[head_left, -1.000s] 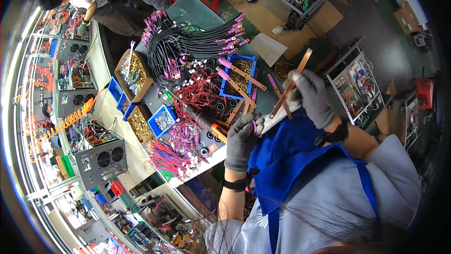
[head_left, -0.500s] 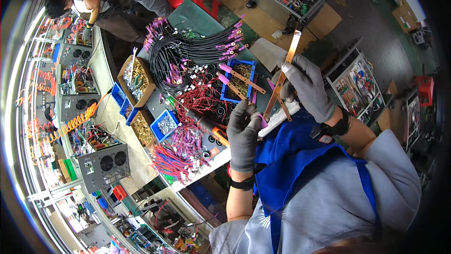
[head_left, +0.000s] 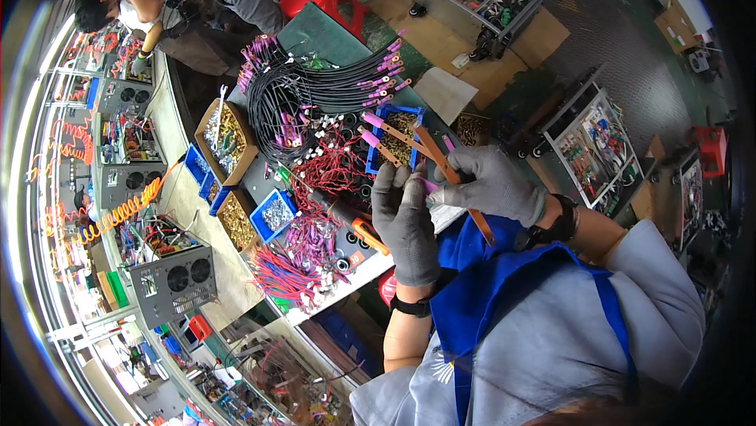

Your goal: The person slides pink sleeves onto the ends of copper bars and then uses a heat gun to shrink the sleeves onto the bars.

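Observation:
My right hand (head_left: 500,186), in a grey glove, is closed on a flat copper bar (head_left: 480,225) with holes, which slants from the blue bin down over my apron. My left hand (head_left: 408,225), also gloved, is closed, its fingertips pinching a small pink sleeve (head_left: 428,185) beside the bar. My two hands almost touch there, and their fingers partly hide the sleeve. Two more copper strips with pink ends, an upper strip (head_left: 394,131) and a lower strip (head_left: 379,147), rest across a blue bin (head_left: 370,150) of small brass-coloured parts.
An orange-and-black power screwdriver (head_left: 367,233) lies left of my left hand. Black cables (head_left: 315,83), red wires (head_left: 327,162) and a blue bin of silver parts (head_left: 273,213) cover the bench. A co-worker (head_left: 173,1) bends at the far left; wheeled carts (head_left: 594,142) stand right.
The copper bar has swung from leaning up and right to leaning up and left. My right hand has come down and closer to my left hand, which has shifted slightly.

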A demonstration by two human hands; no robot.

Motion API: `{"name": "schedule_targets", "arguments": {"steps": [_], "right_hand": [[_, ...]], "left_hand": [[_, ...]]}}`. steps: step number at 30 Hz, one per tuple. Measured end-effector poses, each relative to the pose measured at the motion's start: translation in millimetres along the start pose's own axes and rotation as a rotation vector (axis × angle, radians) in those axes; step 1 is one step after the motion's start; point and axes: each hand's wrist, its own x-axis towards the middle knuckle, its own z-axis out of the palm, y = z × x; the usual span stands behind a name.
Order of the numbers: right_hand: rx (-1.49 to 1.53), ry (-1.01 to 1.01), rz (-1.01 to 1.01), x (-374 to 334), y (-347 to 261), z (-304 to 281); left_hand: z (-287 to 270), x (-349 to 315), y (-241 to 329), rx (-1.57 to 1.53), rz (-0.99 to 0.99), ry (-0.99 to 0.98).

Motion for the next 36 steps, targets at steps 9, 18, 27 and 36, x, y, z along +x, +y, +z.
{"name": "schedule_targets", "arguments": {"steps": [9, 18, 27, 36], "right_hand": [[-0.084, 0.084, -0.197, 1, 11, -4], [0.237, 0.393, -0.131, -4, -27, -42], [0.260, 0.323, -0.251, 7, -25, -24], [0.318, 0.291, -0.341, 10, -17, -19]], "left_hand": [[4, -5, -4, 0.147, -0.064, -0.263], [-17, -9, 14, 0.472, -0.146, -0.273], [-26, -6, 9, 0.506, -0.068, -0.340], [-24, -5, 13, 0.504, -0.092, -0.346]]}}
